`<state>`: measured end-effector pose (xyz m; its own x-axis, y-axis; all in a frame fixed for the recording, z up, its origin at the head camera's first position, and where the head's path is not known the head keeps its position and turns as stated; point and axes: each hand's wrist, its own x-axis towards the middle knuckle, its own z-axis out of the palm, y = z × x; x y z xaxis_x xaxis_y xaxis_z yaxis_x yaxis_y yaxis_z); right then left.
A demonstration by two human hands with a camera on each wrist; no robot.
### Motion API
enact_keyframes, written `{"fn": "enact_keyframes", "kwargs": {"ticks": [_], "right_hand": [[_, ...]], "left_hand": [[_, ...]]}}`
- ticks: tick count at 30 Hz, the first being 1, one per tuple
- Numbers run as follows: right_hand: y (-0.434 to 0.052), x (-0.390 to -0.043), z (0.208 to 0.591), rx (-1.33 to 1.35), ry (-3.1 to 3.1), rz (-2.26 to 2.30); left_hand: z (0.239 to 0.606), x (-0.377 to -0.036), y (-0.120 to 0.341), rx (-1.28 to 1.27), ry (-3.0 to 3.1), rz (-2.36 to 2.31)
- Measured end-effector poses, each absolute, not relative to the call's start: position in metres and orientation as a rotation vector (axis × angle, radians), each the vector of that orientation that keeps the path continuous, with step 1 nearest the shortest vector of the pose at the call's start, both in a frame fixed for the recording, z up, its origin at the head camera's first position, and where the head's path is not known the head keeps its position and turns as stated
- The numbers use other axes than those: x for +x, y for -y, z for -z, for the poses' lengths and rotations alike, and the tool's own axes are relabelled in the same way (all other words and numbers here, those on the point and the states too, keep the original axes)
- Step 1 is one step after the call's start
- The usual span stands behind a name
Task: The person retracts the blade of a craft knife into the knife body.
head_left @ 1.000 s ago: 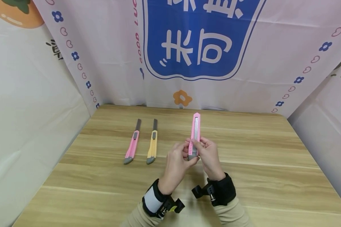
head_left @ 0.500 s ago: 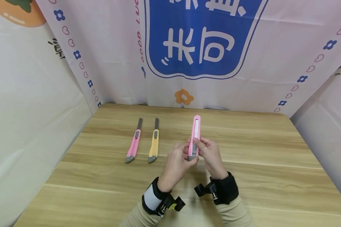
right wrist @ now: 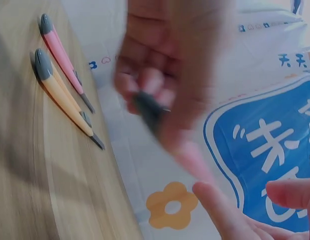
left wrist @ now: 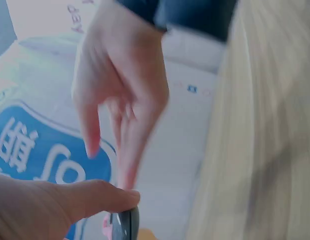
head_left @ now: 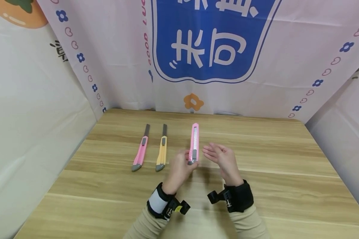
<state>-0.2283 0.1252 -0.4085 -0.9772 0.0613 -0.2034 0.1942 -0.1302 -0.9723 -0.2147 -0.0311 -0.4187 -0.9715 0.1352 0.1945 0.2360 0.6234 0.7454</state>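
My left hand [head_left: 179, 167] grips the grey lower end of a pink utility knife [head_left: 194, 142] and holds it upright above the wooden table [head_left: 257, 159]. The knife's blade is drawn in. My right hand [head_left: 219, 156] hovers just to the right of the knife with its fingers loosely spread, holding nothing. In the right wrist view the left hand [right wrist: 165, 75] and the knife [right wrist: 149, 112] are blurred, and my right fingertips [right wrist: 220, 205] show at the bottom. The left wrist view shows the right hand [left wrist: 122, 100] with straight fingers and the knife's grey end [left wrist: 123, 224] under my left thumb.
Two more utility knives lie side by side on the table at the left, a pink one [head_left: 140, 152] and a yellow one [head_left: 161, 153], each with its dark blade pushed out toward the back. Printed cloth walls [head_left: 209, 49] close the table at the back and sides.
My right hand has let go of the pink knife and opened. My left hand has carried the knife a little to the left.
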Motion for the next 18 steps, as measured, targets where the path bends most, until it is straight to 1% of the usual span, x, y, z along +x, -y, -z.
{"fn": "enact_keyframes", "kwargs": {"ticks": [5, 18], "right_hand": [[-0.13, -0.227, 0.406, 0.252, -1.989, 2.301], [-0.131, -0.222, 0.398, 0.195, -1.923, 2.332]], "left_hand": [[0.433, -0.226, 0.041, -0.215, 2.767, 1.306], [0.463, -0.238, 0.043, 0.01, 2.822, 1.074]]}}
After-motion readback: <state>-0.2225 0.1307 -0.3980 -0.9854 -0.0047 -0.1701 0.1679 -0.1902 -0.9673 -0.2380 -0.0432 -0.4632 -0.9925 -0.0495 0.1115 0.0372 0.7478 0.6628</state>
